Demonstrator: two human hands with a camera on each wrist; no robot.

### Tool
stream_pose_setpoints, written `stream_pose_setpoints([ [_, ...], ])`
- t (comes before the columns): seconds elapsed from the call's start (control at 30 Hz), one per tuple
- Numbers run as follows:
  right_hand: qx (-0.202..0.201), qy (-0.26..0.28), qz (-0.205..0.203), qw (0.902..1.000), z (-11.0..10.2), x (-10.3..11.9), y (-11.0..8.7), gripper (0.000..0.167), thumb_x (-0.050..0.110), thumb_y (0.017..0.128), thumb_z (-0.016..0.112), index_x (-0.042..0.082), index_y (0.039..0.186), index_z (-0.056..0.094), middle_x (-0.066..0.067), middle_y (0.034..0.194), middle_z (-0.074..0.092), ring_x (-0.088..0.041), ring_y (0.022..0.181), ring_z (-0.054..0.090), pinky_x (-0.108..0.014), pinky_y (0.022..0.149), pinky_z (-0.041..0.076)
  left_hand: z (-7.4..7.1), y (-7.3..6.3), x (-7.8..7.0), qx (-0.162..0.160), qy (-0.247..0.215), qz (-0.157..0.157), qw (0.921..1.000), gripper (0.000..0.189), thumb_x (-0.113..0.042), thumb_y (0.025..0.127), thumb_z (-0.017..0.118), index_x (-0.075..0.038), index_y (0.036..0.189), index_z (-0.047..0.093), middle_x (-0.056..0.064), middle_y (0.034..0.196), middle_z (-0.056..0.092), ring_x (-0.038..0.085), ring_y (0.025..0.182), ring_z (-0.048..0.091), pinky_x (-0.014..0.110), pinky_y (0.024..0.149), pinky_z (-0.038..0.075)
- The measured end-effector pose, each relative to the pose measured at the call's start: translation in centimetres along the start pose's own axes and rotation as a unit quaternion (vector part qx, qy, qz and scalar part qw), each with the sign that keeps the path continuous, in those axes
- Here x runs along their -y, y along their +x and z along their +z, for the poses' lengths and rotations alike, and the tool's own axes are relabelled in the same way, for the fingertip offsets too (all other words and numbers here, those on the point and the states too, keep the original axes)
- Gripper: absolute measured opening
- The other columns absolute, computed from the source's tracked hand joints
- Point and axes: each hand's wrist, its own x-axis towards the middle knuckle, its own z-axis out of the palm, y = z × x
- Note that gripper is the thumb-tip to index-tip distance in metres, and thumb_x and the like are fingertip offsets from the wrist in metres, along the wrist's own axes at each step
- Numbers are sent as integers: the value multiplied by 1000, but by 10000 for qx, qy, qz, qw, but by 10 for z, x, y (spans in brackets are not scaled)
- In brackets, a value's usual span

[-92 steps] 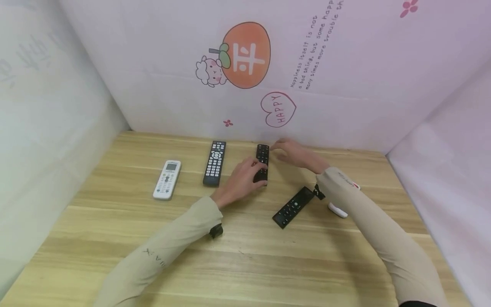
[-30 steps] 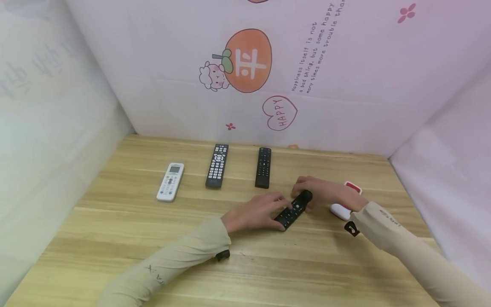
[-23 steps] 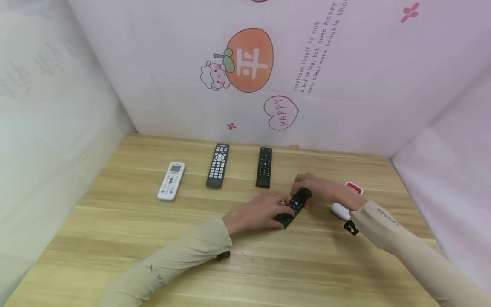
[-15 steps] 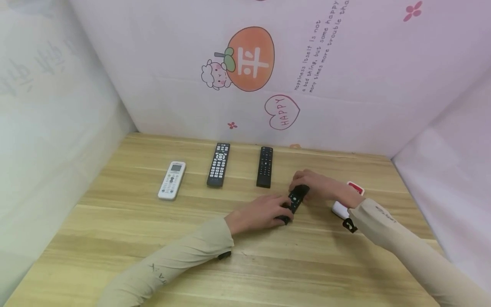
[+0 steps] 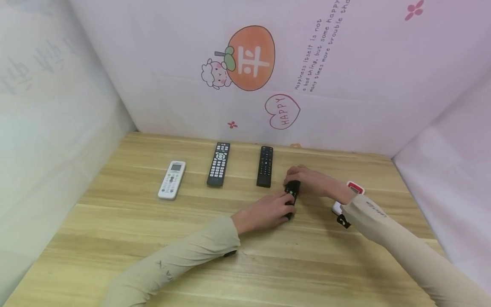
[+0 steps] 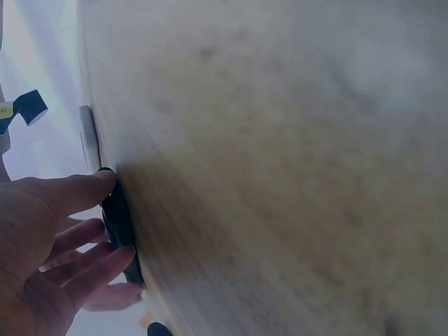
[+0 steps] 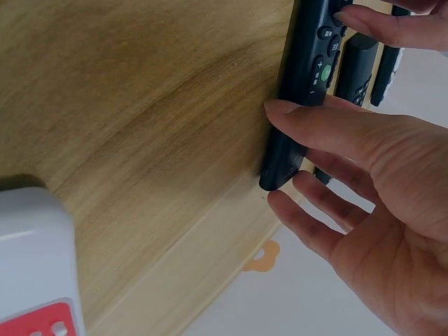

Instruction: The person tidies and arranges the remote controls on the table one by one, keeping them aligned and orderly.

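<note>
Both hands hold one black remote control [image 5: 290, 192] lying on the wooden table. My left hand [image 5: 266, 212] grips its near end with thumb and fingers, covering part of the buttons. At its far end, my right hand [image 5: 312, 181] pinches the edges. In the right wrist view, thumb and fingers lie on opposite sides of the remote [image 7: 301, 91], and its green button shows. The left wrist view has the remote edge-on between thumb and fingers. Just to its left lies a second black remote [image 5: 264, 166], roughly parallel and apart from it.
Further left lie a dark remote with white buttons [image 5: 218, 164] and a white remote with a small screen [image 5: 171, 180]. A white object with a red part [image 5: 356, 187] is partly hidden under the right forearm. A printed white cloth wall [image 5: 172, 106] borders the table's back.
Earlier the hands were at the second black remote; then they took hold of this one. Over the last second it has turned from slanted to nearly straight and slid slightly left and away.
</note>
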Motion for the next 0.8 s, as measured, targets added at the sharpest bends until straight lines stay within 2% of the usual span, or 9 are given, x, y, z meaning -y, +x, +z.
stream_pose_setpoints([
  [0.17, -127, -52, -50, 9999, 3, -2, 4, 32, -4, 89, 76, 5, 120, 75, -21, 131, 66, -43, 123, 59, -63, 108, 48, 2, 3, 0, 6, 265, 67, 9996, 28, -28, 105, 65, -21, 131, 72, 4, 141, 61, 18, 133, 56, 28, 112, 49],
  [0.4, -232, -71, -32, 9997, 6, -4, 9, 32, -6, 91, 74, 6, 120, 75, -20, 133, 65, -42, 125, 59, -62, 108, 49, 1, 7, -1, 5, 515, 148, 9986, 24, -26, 106, 64, -22, 127, 74, 0, 137, 65, 16, 128, 57, 27, 109, 50],
  [0.67, -305, -65, -83, 9995, 7, -7, 8, 32, -6, 91, 73, 6, 121, 74, -22, 135, 64, -44, 127, 57, -64, 109, 47, 1, 8, 0, -57, 559, 178, 9983, 23, -27, 106, 64, -23, 126, 75, 0, 136, 66, 16, 125, 60, 26, 106, 52],
  [0.8, -401, -128, -71, 9991, 3, -11, 3, 33, -2, 91, 75, 1, 124, 71, -29, 135, 62, -48, 127, 56, -65, 109, 47, 1, 10, -2, -185, 491, 99, 9986, 25, -28, 107, 62, -23, 128, 73, 2, 135, 65, 17, 125, 60, 28, 106, 53],
])
